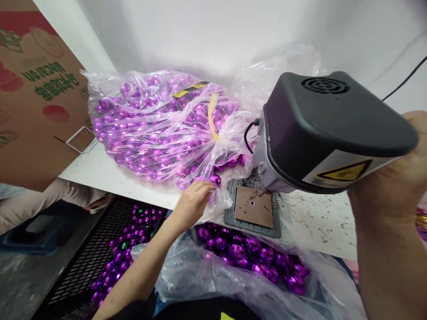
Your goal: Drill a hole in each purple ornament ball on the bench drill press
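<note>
My left hand [194,202] is at the mouth of a clear plastic bag [150,129] full of shiny purple balls, its fingers pressed together against a purple ball [215,179]. On the right, my right hand [393,178] is behind a black machine head [336,129] with a yellow warning label; its fingers are mostly hidden by the machine. Below the machine head lies a brown square plate [254,206] with a small hole, on a grey base [276,222]. A second open bag [207,275] with purple faceted balls [236,249] rests across my lap.
A printed cardboard box [36,89] stands at the left. Below it, a black crate [80,253] holds purple and a few green balls. A person's leg [50,202] shows at the far left. Dark shavings litter the white table [320,226] at right.
</note>
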`<state>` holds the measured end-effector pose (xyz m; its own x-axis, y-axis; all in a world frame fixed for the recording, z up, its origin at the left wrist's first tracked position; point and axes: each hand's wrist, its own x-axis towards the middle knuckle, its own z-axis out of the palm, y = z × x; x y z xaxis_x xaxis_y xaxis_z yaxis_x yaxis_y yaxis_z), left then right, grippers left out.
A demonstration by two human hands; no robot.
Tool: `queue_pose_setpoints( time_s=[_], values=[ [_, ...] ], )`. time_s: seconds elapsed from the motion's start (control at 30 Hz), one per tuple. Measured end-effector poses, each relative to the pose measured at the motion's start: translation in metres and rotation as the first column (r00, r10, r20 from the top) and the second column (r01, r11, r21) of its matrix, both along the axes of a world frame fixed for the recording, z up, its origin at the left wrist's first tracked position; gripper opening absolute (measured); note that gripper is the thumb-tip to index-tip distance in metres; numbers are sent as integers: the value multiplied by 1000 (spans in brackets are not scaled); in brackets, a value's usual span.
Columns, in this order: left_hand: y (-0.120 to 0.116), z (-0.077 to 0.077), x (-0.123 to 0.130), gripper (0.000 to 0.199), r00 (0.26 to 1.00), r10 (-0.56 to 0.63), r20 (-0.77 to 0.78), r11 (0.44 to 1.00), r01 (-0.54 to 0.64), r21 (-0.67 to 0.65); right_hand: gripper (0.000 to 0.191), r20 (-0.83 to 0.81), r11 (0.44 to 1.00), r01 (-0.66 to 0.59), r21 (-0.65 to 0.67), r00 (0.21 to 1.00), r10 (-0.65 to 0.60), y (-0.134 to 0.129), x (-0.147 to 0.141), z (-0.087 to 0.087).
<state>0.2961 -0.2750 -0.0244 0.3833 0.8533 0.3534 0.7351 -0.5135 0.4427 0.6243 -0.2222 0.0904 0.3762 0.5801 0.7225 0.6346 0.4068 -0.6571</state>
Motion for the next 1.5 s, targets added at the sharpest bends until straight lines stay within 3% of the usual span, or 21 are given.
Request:
queue_pose_setpoints(
  time_s=[0.1,0.23,0.37,0.43,0.47,0.5,0.57,0.63,0.7,0.8,0.9,1.03,1.2,1.3,1.4,1.5],
  values=[
    [44,-9,35,29,979,-78,-187,996,66,-68,34,-39,1000,-26,13,999,27,0,2,1],
    [84,-19,40,16,975,-82,-208,970,30,-240,32,-55,999,-38,25,998,39,1,-1,3],
    [90,-2,33,19,978,-76,-193,968,26,-250,25,-40,1000,0,19,999,1,-1,-5,5],
    [82,12,32,39,996,-70,-60,961,52,-270,23,-17,1000,4,14,1000,-4,-4,-7,7],
    [76,17,32,48,994,-68,81,943,90,-319,23,-6,1000,2,15,1000,-2,-5,-9,8],
    [70,20,34,53,964,-50,260,906,154,-394,23,0,1000,-3,18,1000,3,-6,-10,9],
    [56,18,39,56,798,81,598,759,339,-555,23,-2,999,-21,26,1000,22,-7,-12,10],
    [44,7,49,58,642,267,719,582,487,-651,23,-19,999,-36,30,999,37,-6,-12,10],
    [35,-9,61,59,597,386,703,504,502,-703,25,-27,998,-45,34,999,46,-5,-12,9],
    [29,-26,77,59,631,404,663,552,410,-726,28,-26,997,-70,32,997,70,-5,-10,8],
    [28,-32,89,57,657,350,668,619,373,-691,32,-30,996,-81,23,996,81,-6,-10,8],
    [27,-32,100,47,761,245,600,670,314,-672,35,-55,996,-90,30,994,91,-7,-12,9],
    [22,-25,108,38,912,33,409,839,198,-508,39,-1,997,-69,37,998,69,-7,-12,9],
    [18,-22,113,41,957,-49,286,882,176,-436,40,26,998,-57,36,998,56,-8,-12,8],
    [13,-28,121,43,975,-40,218,928,118,-355,38,26,998,-55,33,998,54,-9,-12,9],
    [9,-41,127,42,963,17,270,961,59,-270,36,12,997,-68,30,998,68,-10,-13,9]
  ],
)
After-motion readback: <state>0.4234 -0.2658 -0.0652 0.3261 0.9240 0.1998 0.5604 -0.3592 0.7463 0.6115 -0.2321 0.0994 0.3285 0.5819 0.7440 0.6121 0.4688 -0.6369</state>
